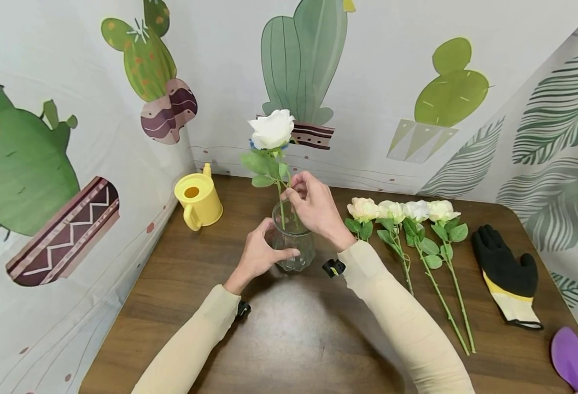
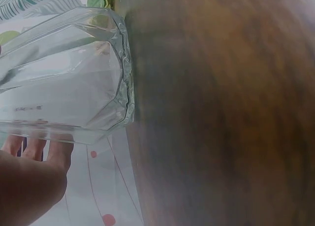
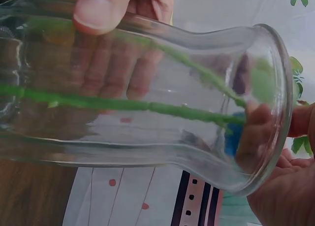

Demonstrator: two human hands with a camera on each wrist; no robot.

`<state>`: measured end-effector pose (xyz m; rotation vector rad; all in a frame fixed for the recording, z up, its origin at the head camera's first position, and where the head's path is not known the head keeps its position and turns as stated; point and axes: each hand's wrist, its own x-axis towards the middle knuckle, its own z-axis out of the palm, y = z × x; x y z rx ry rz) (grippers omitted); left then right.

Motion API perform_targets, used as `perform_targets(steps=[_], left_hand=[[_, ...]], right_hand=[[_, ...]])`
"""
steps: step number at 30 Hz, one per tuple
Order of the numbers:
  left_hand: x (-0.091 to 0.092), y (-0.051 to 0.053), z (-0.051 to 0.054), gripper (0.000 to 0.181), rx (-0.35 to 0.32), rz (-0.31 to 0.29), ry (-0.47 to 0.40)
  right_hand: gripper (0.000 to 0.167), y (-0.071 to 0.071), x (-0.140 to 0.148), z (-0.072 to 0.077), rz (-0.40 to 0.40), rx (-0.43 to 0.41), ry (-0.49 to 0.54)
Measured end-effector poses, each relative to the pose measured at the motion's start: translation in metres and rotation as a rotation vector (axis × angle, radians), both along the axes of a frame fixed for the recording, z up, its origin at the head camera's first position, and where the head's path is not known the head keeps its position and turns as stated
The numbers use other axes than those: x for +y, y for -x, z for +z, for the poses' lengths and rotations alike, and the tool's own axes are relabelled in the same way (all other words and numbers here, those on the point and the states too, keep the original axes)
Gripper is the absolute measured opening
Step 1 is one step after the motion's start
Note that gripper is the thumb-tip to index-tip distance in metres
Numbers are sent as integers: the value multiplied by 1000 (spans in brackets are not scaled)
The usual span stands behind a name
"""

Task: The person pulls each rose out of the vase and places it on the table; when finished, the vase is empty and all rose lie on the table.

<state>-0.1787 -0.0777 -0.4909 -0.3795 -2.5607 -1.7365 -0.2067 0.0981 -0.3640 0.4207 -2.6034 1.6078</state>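
Note:
A clear glass vase [image 1: 296,257] stands upright on the wooden table. My left hand [image 1: 258,253] holds its side, thumb in front; the left wrist view shows fingers behind the glass [image 2: 64,88]. Above the mouth rises a white rose [image 1: 273,128] with green leaves, and some blue petals [image 1: 252,144] peek out from behind it. At the rim my right hand [image 1: 313,205] pinches a flower stem between thumb and fingers; which bloom it belongs to is hidden. Two green stems [image 3: 123,104] run down inside the vase in the right wrist view.
A yellow watering can [image 1: 200,200] stands at the back left. Several pale roses [image 1: 391,210] lie in a row to the right. Beyond them are a black and yellow glove [image 1: 507,273] and a purple scoop [image 1: 573,358]. A cactus-print cloth [image 1: 367,98] hangs behind the table.

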Motion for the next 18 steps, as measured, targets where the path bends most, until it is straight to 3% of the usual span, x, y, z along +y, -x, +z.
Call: perform_targets(steps=[4,12,18], left_hand=[[0,1,-1,70,5,-4,-3],[-1,2,-3,71,26,-12,-18],[-1,2,-3,71,26,-10,-23]], right_hand=[[11,0,0,1,30,-46,46],[11,-2,0,2,-48,13,-6],[11,-2,-1,1,-40,-33,73]])
